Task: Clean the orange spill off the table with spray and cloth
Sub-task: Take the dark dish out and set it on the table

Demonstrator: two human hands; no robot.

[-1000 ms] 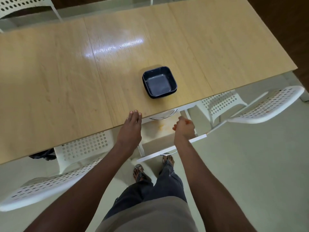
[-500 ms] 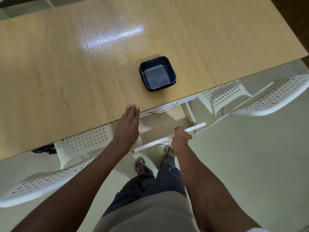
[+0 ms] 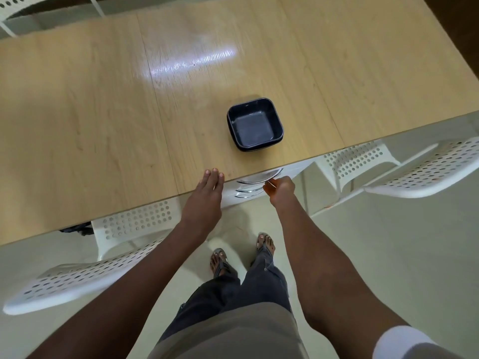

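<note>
Light wooden table [image 3: 103,125] across the far half of the view, near edge running diagonally; no orange spill, spray or cloth discernible on it — only a bright glare patch toward the far middle. Dark blue square dish [image 3: 255,124] sitting on the tabletop close to the near edge, right of centre. Left hand [image 3: 206,195] lying flat on the near edge of the table, fingers straight and together, gripping nothing. Right hand [image 3: 281,189] just below the edge, right of the left hand, fingers curled at the curved metal handles [image 3: 252,186] of the white drawer unit [image 3: 293,172] under the table — whether actually clasping a handle, cannot tell. White perforated chairs [image 3: 425,172] at near left and far right, on a pale floor [image 3: 388,255]. Sandalled feet and grey trousers below.
</note>
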